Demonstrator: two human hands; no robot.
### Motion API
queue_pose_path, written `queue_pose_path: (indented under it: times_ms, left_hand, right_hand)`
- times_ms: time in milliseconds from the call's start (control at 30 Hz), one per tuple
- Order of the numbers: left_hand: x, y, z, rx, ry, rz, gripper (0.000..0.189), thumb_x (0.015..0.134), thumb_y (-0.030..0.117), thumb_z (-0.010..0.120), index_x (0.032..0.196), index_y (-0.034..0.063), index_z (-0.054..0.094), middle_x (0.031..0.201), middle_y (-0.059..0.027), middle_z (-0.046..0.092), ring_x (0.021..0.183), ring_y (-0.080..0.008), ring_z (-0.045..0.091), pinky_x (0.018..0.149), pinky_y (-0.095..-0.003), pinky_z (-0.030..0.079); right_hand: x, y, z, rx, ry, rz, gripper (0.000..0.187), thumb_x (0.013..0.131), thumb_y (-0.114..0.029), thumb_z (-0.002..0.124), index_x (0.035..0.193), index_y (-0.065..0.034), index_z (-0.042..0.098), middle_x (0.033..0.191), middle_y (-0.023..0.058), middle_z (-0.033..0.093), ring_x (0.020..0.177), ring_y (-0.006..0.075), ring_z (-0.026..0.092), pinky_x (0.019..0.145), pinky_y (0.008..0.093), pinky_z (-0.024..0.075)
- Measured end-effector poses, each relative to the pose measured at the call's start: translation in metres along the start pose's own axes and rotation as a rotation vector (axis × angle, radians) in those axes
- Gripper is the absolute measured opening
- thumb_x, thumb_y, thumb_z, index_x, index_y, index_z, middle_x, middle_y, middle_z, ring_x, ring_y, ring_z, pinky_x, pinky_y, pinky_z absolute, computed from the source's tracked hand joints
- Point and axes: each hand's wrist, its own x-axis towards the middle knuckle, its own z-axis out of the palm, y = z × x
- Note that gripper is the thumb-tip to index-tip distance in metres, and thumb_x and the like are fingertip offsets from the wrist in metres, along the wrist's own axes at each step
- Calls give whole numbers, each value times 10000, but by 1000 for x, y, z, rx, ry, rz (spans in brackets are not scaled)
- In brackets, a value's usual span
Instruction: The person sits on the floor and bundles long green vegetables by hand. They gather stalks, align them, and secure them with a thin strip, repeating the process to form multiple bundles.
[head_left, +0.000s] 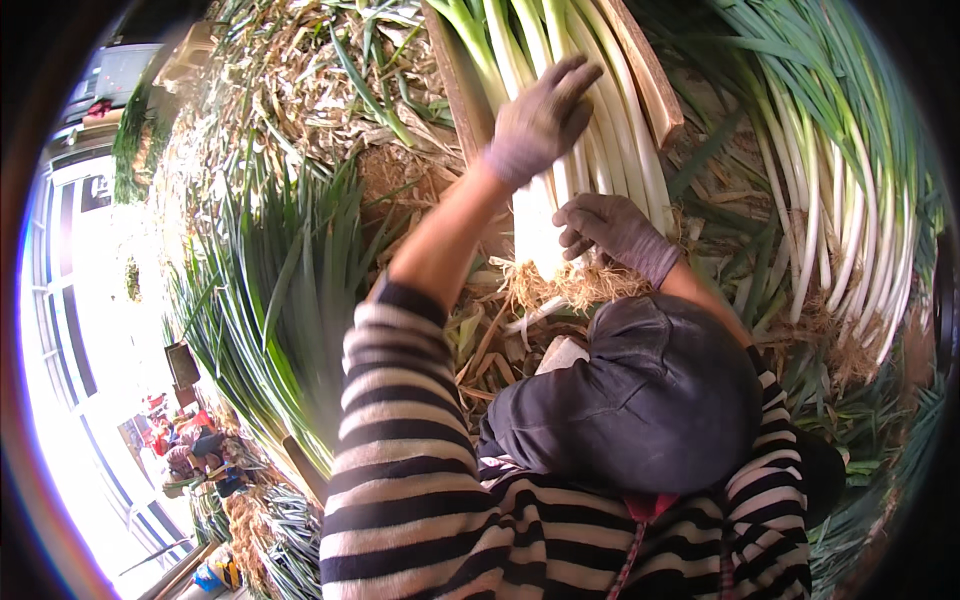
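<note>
A thick bundle of large green onions (600, 161) lies between two wooden side boards (649, 82), white stalks towards me and tangled roots (577, 289) at the near end. My left hand (544, 120), in a dirty knit glove, reaches over the white stalks with fingers apart and no stalk visibly gripped. Lower down, my right hand (611, 231), also gloved, is over the stalks just above the roots. Its fingers are bent, and whether they pinch a stalk cannot be made out. The dark cap (637, 390) covers what lies below the roots.
More green onions lie in piles at the right (840, 187) and with dark leaves at the left (277, 270). Dry peeled husks (277, 97) heap up at the upper left. A seated person (199, 450) is far off at the lower left, beside a bright glazed wall (75, 300).
</note>
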Motion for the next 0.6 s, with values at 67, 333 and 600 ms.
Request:
queue_pose_path:
  times_ms: [67,333,600]
  left_hand:
    - [-61,27,-15,29,277,-2,344,836,43,613,1179,63,595,1212,-176,594,927,-339,661,720,-390,556]
    - [-208,61,35,-94,151,-721,394,839,258,683,1163,89,534,1031,-193,619,910,-393,621,767,-446,503]
    - [-210,45,44,55,24,-646,248,924,355,583,878,116,541,649,-144,596,641,-374,619,547,-458,455]
  right_hand:
    - [1,0,6,106,39,-34,183,992,-182,516,1052,-51,629,786,43,665,700,143,705,524,248,521]
    - [0,-5,21,-781,403,-852,143,936,-205,617,953,-74,673,799,95,687,710,260,687,597,363,547]
    - [43,7,39,-1524,420,-713,451,836,-285,602,1273,-170,604,1376,-16,521,1326,156,405,931,440,344]
